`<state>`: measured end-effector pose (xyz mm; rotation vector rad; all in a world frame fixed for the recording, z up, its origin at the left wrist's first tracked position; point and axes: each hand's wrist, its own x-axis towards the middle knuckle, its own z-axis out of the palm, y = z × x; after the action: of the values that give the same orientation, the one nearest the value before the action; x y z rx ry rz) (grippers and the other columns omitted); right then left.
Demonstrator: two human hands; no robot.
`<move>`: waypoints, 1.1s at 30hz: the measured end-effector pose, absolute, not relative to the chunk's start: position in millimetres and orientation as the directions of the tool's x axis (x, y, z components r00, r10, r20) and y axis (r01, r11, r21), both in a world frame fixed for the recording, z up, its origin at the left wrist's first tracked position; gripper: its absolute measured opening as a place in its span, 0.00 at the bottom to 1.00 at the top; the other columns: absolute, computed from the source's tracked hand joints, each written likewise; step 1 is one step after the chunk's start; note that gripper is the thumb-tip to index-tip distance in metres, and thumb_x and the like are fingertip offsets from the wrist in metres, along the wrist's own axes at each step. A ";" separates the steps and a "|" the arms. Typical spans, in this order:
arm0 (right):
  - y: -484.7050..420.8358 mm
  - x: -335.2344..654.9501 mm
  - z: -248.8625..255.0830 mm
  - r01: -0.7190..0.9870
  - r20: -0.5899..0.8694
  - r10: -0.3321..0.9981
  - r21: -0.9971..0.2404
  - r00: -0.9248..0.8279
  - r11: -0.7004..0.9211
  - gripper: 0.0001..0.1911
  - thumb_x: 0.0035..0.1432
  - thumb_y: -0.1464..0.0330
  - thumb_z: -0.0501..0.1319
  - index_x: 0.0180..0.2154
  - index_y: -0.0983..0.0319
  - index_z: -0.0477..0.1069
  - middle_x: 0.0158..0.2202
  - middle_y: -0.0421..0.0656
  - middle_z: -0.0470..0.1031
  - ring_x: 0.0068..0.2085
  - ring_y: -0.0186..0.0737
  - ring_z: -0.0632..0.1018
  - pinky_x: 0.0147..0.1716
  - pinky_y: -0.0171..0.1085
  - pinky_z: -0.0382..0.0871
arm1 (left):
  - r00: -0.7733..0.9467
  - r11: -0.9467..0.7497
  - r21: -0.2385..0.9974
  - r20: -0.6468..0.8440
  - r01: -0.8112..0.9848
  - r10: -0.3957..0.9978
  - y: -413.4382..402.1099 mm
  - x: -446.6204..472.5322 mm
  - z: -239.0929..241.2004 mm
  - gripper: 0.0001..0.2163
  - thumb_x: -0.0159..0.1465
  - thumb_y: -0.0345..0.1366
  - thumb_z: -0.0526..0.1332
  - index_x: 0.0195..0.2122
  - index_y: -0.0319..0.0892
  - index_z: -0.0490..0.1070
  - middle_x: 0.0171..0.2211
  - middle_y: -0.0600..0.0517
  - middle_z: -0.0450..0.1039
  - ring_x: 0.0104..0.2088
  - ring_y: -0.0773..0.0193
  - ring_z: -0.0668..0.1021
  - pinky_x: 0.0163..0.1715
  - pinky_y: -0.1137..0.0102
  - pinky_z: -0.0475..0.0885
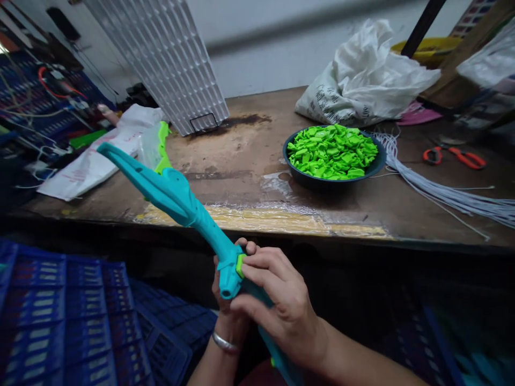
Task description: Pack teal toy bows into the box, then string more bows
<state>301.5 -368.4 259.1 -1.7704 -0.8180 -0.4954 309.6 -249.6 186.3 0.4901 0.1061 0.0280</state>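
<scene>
My left hand (234, 320) wraps from behind and below around a long turquoise plastic part (181, 201), and its fingertips show past the far side. The part tilts up to the left, with a broad end over the table and a short hollow stub near my hands. With its fingertips, my right hand (284, 295) presses a small bright green plastic piece (240, 266) against the turquoise part beside that stub. Behind my right hand the turquoise part runs on down toward my lap, partly hidden.
On the wooden table (249, 155) stands a dark bowl (333, 183) heaped with green pieces (333, 153). Around it are a white sack (354, 86), white cords (442, 187) and orange-handled pliers (454, 156). Blue crates (80, 316) stand low at left.
</scene>
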 end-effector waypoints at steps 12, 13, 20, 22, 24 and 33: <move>-365.9 292.3 281.2 0.711 0.608 0.371 -0.625 0.702 -0.322 0.09 0.64 0.68 0.64 0.44 0.66 0.73 0.40 0.50 0.75 0.42 0.46 0.74 0.44 0.45 0.74 | 0.977 0.801 0.564 0.176 -0.199 0.119 -236.4 306.1 204.8 0.23 0.66 0.56 0.65 0.52 0.43 0.74 0.39 0.51 0.69 0.43 0.62 0.75 0.62 0.60 0.71; -366.6 294.0 279.0 0.705 0.605 0.366 -0.644 0.707 -0.297 0.08 0.64 0.69 0.64 0.44 0.66 0.73 0.40 0.49 0.74 0.42 0.46 0.74 0.43 0.44 0.73 | 0.977 0.778 0.593 0.161 -0.208 0.139 -235.8 304.5 204.0 0.22 0.67 0.56 0.64 0.52 0.43 0.74 0.40 0.50 0.70 0.45 0.61 0.75 0.63 0.59 0.69; -378.0 308.4 261.9 0.533 0.437 0.335 -0.793 0.835 -0.293 0.12 0.59 0.68 0.70 0.44 0.64 0.74 0.38 0.43 0.73 0.39 0.41 0.75 0.39 0.40 0.69 | 0.974 0.691 0.702 0.016 -0.172 0.225 -240.4 307.9 190.0 0.21 0.62 0.55 0.70 0.46 0.43 0.79 0.39 0.49 0.75 0.41 0.60 0.80 0.50 0.65 0.77; -385.1 311.3 265.8 0.501 0.376 0.364 -0.789 0.852 -0.355 0.13 0.61 0.67 0.70 0.45 0.64 0.74 0.39 0.43 0.74 0.40 0.40 0.75 0.40 0.38 0.68 | 0.964 0.663 0.732 -0.029 -0.159 0.263 -244.1 310.4 189.4 0.23 0.59 0.56 0.73 0.43 0.42 0.80 0.35 0.49 0.77 0.35 0.62 0.80 0.39 0.71 0.78; -392.8 313.4 275.6 0.509 0.329 0.414 -0.717 0.849 -0.475 0.11 0.63 0.64 0.68 0.43 0.64 0.74 0.39 0.44 0.74 0.40 0.41 0.75 0.39 0.38 0.66 | 0.957 0.635 0.756 -0.040 -0.159 0.288 -248.9 311.3 193.9 0.24 0.57 0.57 0.74 0.43 0.42 0.81 0.34 0.49 0.78 0.33 0.63 0.80 0.34 0.73 0.78; -420.9 332.3 340.5 0.662 0.039 0.711 -0.403 0.702 -0.632 0.18 0.62 0.57 0.63 0.27 0.62 0.65 0.24 0.37 0.65 0.25 0.31 0.56 0.27 0.37 0.45 | 0.981 0.463 0.881 0.010 -0.100 0.193 -261.0 297.2 228.1 0.27 0.59 0.58 0.71 0.48 0.40 0.78 0.35 0.47 0.79 0.31 0.61 0.79 0.33 0.73 0.77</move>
<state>332.3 -420.9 340.5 -2.5227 -1.0658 0.1726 297.2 -261.0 228.1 1.0754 0.0956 0.1803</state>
